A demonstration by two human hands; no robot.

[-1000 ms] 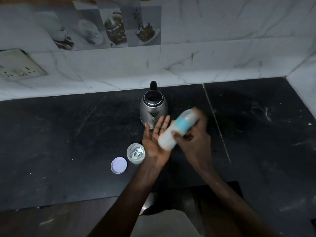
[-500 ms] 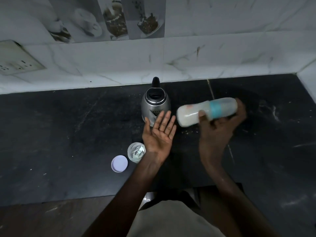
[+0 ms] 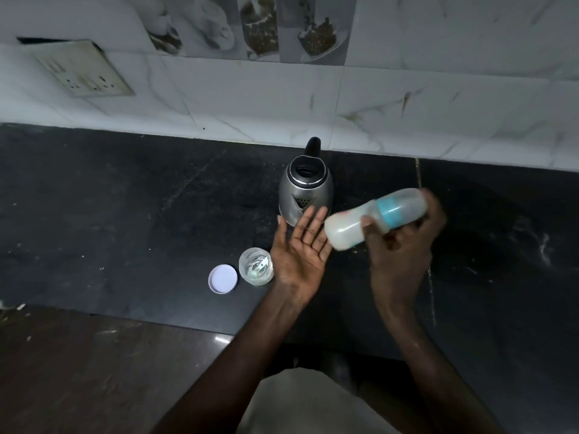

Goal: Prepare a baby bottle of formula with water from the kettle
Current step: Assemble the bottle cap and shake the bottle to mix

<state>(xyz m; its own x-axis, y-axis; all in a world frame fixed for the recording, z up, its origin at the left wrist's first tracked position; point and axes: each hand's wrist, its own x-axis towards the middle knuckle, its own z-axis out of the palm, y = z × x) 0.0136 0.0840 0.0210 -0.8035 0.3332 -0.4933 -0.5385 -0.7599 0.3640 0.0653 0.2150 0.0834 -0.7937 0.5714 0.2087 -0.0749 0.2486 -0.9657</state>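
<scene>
Bottle [image 3: 374, 218] beside left palm [image 3: 300, 258]

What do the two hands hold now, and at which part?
The right hand grips the baby bottle around its middle, by the blue band. The left hand is open, palm up, holding nothing.

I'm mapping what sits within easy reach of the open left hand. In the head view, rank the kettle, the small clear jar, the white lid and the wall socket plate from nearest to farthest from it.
From the left hand:
1. Small clear jar, just left of the palm's heel.
2. Kettle, behind the fingertips; close to the jar's rank.
3. White lid, left of the jar.
4. Wall socket plate, far upper left.
</scene>
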